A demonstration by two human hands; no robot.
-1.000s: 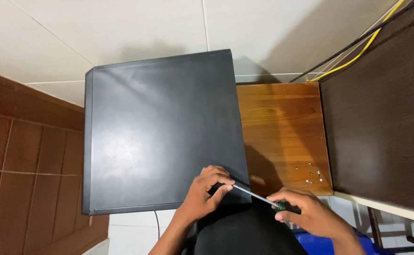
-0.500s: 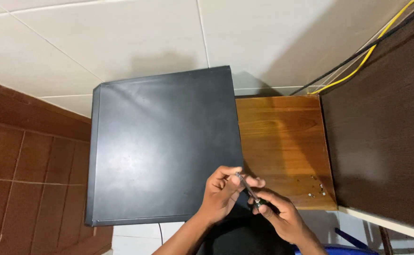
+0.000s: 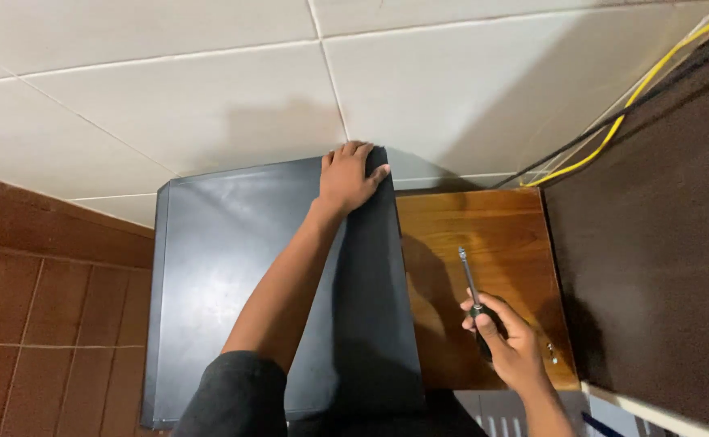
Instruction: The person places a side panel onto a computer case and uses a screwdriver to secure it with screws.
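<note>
Screwdriver [image 3: 474, 293] sits in the right hand [image 3: 507, 341], whose fingers are wrapped around the dark handle; the thin metal shaft points away toward the far wall, over the wooden desk [image 3: 492, 235]. That hand hovers at the near right part of the desk, just beside a few small screws [image 3: 550, 353] lying on the wood close to its right edge.

To the left, a large black computer case [image 3: 225, 275] lies on its side, its broad flat panel facing up and catching a dull sheen. The left hand [image 3: 348, 174] reaches across it, arm stretched out, palm flat and fingers spread over the far right corner of the panel, gripping nothing.

The far wall is faced with big pale tiles [image 3: 209, 97] with thin grout lines. At left the surface turns to reddish-brown tiles [image 3: 39, 324]. A dark brown slab [image 3: 662, 243] fills the right side, and a yellow cable [image 3: 630, 105] with a black cable [image 3: 589, 137] beside it runs diagonally along its far edge.
</note>
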